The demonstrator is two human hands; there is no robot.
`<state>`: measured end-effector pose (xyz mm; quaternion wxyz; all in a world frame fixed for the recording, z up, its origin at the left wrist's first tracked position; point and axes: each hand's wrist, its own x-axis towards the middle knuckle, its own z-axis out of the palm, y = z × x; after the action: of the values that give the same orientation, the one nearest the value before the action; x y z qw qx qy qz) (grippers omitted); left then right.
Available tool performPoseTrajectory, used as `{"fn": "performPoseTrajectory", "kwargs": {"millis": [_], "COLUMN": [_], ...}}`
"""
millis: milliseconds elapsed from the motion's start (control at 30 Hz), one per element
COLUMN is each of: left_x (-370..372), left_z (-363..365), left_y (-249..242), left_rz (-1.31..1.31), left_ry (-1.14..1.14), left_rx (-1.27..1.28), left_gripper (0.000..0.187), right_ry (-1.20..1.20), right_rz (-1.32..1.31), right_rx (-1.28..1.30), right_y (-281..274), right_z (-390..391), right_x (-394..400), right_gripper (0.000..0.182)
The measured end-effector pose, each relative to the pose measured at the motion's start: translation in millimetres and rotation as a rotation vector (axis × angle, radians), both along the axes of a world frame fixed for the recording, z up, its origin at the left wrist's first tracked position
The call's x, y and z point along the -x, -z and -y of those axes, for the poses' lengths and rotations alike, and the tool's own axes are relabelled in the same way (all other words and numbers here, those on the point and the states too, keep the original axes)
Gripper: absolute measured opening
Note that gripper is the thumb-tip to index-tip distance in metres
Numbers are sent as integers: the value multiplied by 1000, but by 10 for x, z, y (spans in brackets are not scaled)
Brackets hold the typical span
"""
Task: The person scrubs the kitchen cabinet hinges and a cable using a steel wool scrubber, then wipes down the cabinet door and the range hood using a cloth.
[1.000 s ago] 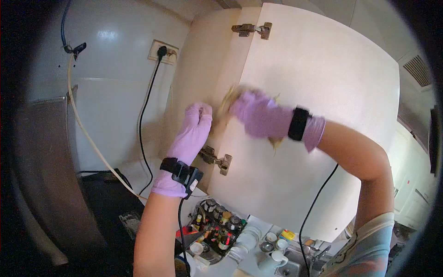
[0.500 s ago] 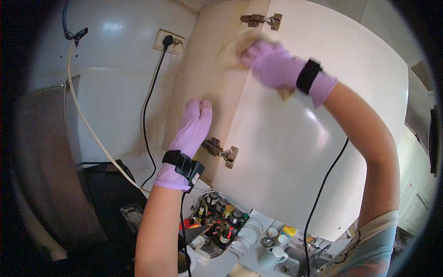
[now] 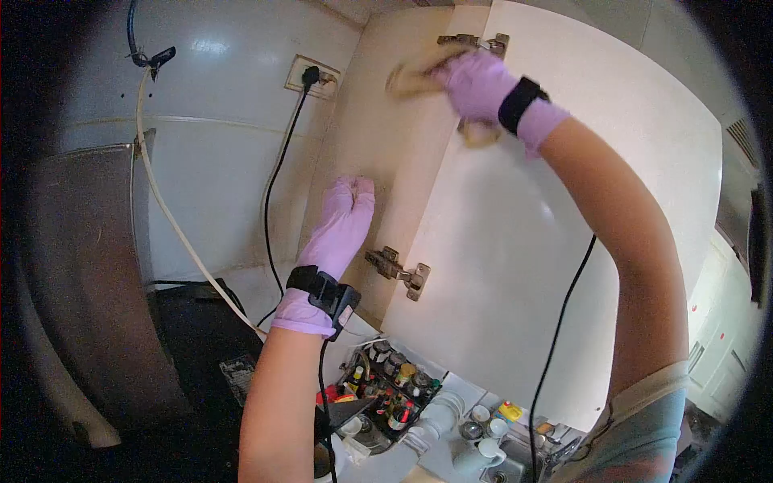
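Note:
My right hand (image 3: 477, 84), in a purple glove with a black wrist strap, is closed on a yellowish cloth (image 3: 415, 74) near the upper hinge (image 3: 491, 44) of a white cabinet door (image 3: 515, 241). The cloth lies against the cabinet's side panel (image 3: 378, 121) and is partly blurred. My left hand (image 3: 346, 213), gloved and strapped as well, is at the lower left edge of that panel, above and left of the lower hinge (image 3: 398, 272). Its fingers are bent and pressed together; whether they grip anything is hidden.
A socket with a black plug (image 3: 312, 76) is on the left wall. A pale hose (image 3: 173, 221) hangs beside a dark metal appliance (image 3: 88, 241). Below are a rack of bottles (image 3: 394, 394), stacked dishes (image 3: 443, 409), a white jug (image 3: 481, 456) and a sink (image 3: 511, 467).
The view has shifted a little, so the cabinet sits further right and lower. My right hand has moved up with the cloth, close to the upper hinge. My left hand stays near the panel.

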<state>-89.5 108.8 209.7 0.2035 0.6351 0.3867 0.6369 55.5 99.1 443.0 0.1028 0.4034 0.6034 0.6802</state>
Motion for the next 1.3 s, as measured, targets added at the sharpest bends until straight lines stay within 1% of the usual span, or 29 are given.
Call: {"fn": "performPoseTrajectory", "kwargs": {"millis": [33,100,133,200,233,267,300,333,367,400,433,500,533,600,633,667,700,733,833,867,900,967,1033,1067,1100,1167,1200,1233,1300], "left_x": [30,55,16,-22,-2,21,36,28,12,1,8,38,77,149,168,171,175,172,58,5,-23,-16,-9,15,24,44,62,69,46], "left_z": [38,111,69,-59,-60,-48,-23,-23,-65,-99,-111,-118,-88,-13,84,216,267,226,12,-84,-126,-130,-80,-30,25,151,176,149,74], "left_y": [-34,-87,-42,7,-21,-46,-47,-25,-4,0,13,41,28,-1,-25,-65,-90,-92,-22,23,40,8,3,-12,-28,-59,-83,-82,-31], "left_rz": [3,-19,-18,39,42,32,18,15,22,32,41,56,54,-8,-8,-1,3,0,-2,-2,1,-20,-43,-54,-63,-84,-100,-98,-68], "left_ry": [-6,101,112,97,101,159,217,220,149,76,74,8,1,88,83,85,89,84,125,82,37,89,144,151,158,129,95,92,61], "left_rx": [0,74,83,-58,-55,-68,-83,-80,-134,-191,-198,-185,-189,-85,-86,-12,61,59,48,-19,-86,-29,30,3,-24,-3,18,12,6], "left_gripper": [53,53,53,51,51,50,50,50,45,42,42,41,41,49,49,50,51,51,53,53,52,53,53,54,56,57,58,58,60], "right_ry": [100,60,71,53,106,160,58,5,15,-174,-277,-191,-198,149,45,74,151,108,71,54,59,104,106,-97,-91,-233,-117,-120,-103], "right_rz": [73,-38,-37,52,112,171,265,340,373,383,332,364,365,217,175,86,18,-6,-15,-62,-61,68,148,289,293,256,217,220,103], "right_rx": [-144,-75,-65,64,177,295,341,392,434,488,522,564,559,359,239,198,18,-61,-157,-58,-61,98,162,202,199,338,327,321,110], "right_y": [-79,-77,0,148,284,484,759,1021,1225,1344,1394,1254,1136,775,495,168,10,-110,90,177,278,534,868,992,972,872,763,601,256], "right_z": [-76,-117,-151,-265,-328,-381,-320,-207,-122,-77,4,22,51,23,-81,-163,-21,-42,-89,-37,11,92,270,254,261,223,244,200,107], "right_x": [56,97,94,112,135,116,58,21,-2,-98,-143,-99,-28,106,61,59,160,164,96,84,52,-29,-102,-213,-227,-210,-125,-104,-118], "right_gripper": [39,39,39,38,37,37,31,25,21,20,19,22,22,26,29,32,38,45,51,52,52,45,35,27,27,24,24,24,25]}}
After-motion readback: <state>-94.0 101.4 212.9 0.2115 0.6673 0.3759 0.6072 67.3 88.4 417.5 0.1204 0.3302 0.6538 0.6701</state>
